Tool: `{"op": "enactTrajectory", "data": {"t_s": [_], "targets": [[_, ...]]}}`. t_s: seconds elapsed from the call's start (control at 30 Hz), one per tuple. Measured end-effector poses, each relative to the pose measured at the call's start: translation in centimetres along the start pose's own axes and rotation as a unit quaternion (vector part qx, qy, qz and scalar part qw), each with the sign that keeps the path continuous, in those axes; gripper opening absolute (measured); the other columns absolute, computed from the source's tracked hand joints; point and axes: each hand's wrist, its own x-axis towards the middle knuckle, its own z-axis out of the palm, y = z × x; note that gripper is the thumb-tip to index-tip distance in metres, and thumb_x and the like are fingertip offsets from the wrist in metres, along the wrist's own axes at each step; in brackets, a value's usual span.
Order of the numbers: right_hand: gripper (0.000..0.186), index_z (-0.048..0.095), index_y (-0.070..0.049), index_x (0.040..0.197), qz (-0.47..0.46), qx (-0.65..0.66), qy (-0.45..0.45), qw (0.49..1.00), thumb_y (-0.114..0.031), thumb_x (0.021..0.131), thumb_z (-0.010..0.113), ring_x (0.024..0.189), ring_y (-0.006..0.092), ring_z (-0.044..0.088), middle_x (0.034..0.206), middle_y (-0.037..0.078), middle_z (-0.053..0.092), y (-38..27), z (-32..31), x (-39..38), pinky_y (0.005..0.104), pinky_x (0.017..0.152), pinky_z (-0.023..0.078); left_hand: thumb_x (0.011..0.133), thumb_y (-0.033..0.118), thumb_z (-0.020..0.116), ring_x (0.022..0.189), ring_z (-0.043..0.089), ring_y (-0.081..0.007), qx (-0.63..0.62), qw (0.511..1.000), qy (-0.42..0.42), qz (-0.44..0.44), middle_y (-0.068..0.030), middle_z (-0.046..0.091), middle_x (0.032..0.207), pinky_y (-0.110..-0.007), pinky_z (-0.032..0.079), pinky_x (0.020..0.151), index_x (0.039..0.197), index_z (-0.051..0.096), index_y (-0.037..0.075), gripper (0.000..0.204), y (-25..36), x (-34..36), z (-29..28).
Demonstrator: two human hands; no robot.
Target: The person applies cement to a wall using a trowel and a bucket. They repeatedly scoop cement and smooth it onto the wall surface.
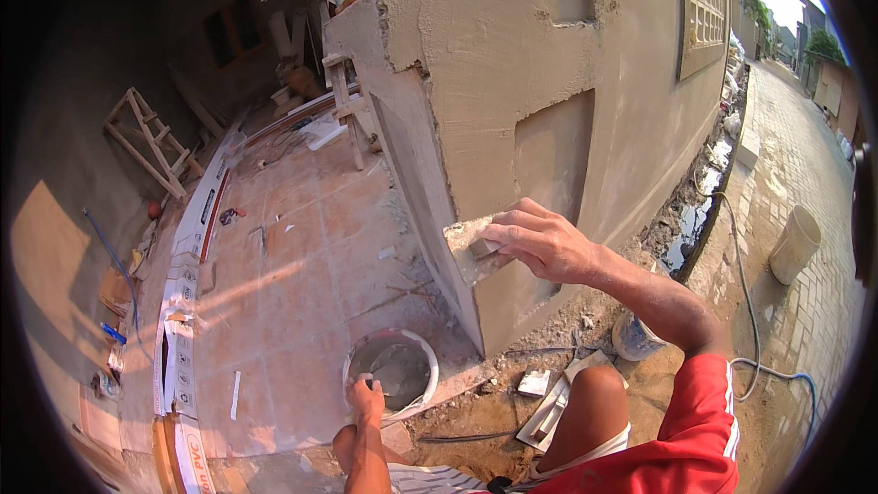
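My right hand (546, 242) is closed on the grip of a small plastering float (460, 236), whose face is crusted with mortar. The float lies at the outer corner of a freshly plastered wall (480, 142), with recessed panels beside it. Lower left, my left hand (367, 397) is over the near left rim of a round bucket (433, 380). Its fingers are curled round something dark that I cannot make out. Wet grey mortar (395, 368) partly fills the bucket, which stands close to the foot of the corner.
A pale bucket (631, 340) sits behind my right arm, and another (794, 245) on the paving. A hose (752, 320) curves across the ground at right. Near my knee lie boards (549, 413). Wooden trestles (151, 142) stand on the tiled floor (283, 311) at left.
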Motion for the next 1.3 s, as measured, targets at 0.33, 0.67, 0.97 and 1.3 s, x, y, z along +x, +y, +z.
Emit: {"op": "enactTrajectory", "data": {"t_s": [0.33,0.67,0.97,1.3], "targets": [[0.037,0.044,-0.004,0.135,0.231,0.561,0.385,0.695,-0.012,0.1,0.05,0.098,0.015,0.064,0.112,0.007,0.064,6.9,-9.4,0.1,0.0347,0.081,0.054,0.073,0.011,0.074,0.098,0.06,-0.0401,0.003,0.999,0.034,0.021,-0.0229,0.066,0.097,-0.047,0.047,0.088,0.095,0.07,0.002,0.024,-0.7,0.1,-0.2],[0.039,0.049,-0.004,0.134,0.296,0.412,0.42,0.753,-0.011,0.096,0.055,0.101,0.0186,0.065,0.117,0.009,0.064,11.6,-12.8,0.8,0.0384,0.079,0.055,0.074,0.01,0.075,0.097,0.06,-0.0415,-0.016,0.999,0.039,0.026,-0.0234,0.065,0.097,-0.049,0.046,0.088,0.096,0.068,0.002,0.025,-1.1,-0.1,0.0],[0.037,0.055,-0.001,0.124,0.282,0.039,0.448,0.847,-0.004,0.088,0.063,0.085,0.0171,0.063,0.096,0.01,0.065,7.4,-6.7,6.4,0.0311,0.076,0.052,0.075,0.012,0.074,0.1,0.059,-0.0411,-0.013,0.999,0.042,0.018,-0.0226,0.065,0.098,-0.049,0.045,0.089,0.098,0.068,0.003,0.025,-1.2,0.5,0.6],[0.037,0.051,0.0,0.131,0.281,0.243,0.535,0.759,-0.002,0.094,0.054,0.083,0.0123,0.062,0.103,0.009,0.065,8.2,-9.8,2.7,0.0281,0.069,0.054,0.075,0.011,0.072,0.099,0.058,-0.0404,-0.034,0.995,0.076,0.046,-0.0208,0.063,0.099,-0.048,0.045,0.089,0.093,0.066,0.004,0.02,-1.8,-0.5,-1.6]]}}
